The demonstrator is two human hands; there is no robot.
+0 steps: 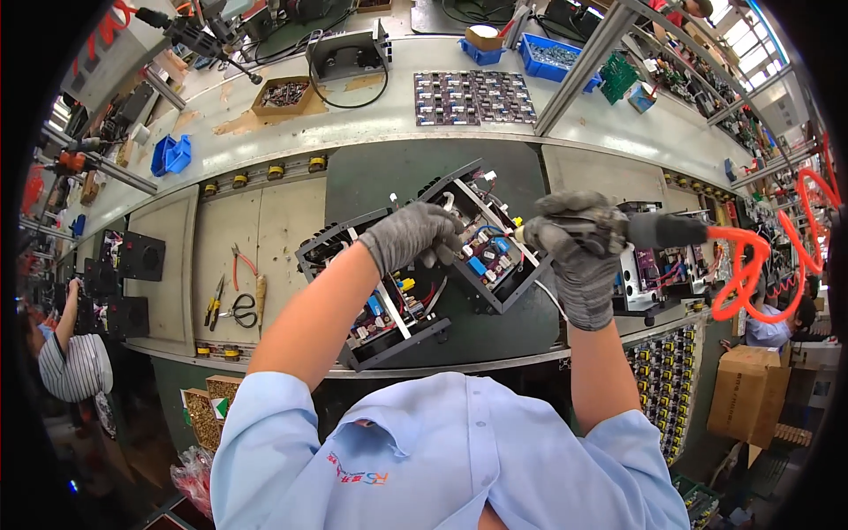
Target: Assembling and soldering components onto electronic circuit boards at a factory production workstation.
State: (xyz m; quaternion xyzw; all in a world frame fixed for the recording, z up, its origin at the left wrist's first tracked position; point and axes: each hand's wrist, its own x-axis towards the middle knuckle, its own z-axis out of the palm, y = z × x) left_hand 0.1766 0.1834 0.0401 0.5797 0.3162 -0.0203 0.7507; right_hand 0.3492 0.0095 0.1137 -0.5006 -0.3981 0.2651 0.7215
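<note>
Both my hands wear grey work gloves. My right hand [579,256] is wrapped round a black power screwdriver [667,230], held sideways, with a red coiled hose [751,269] at its rear. The driver's tip points left, over an open black metal chassis [495,256] with circuit parts and wires inside. My left hand [413,237] is above that chassis's left side, its fingers curled and pinched together; what they hold, if anything, is hidden. Partly under my left forearm, a second open chassis [389,318] lies tilted beside the first, both on a dark green mat [371,168].
Left of the mat lie pliers [245,265], black-handled scissors [243,309] and a yellow-handled cutter [215,303]. Another open chassis [658,265] stands at right. Circuit boards [474,98], a parts box [283,94] and a blue bin [552,60] occupy the far shelf. A co-worker [75,362] is at far left.
</note>
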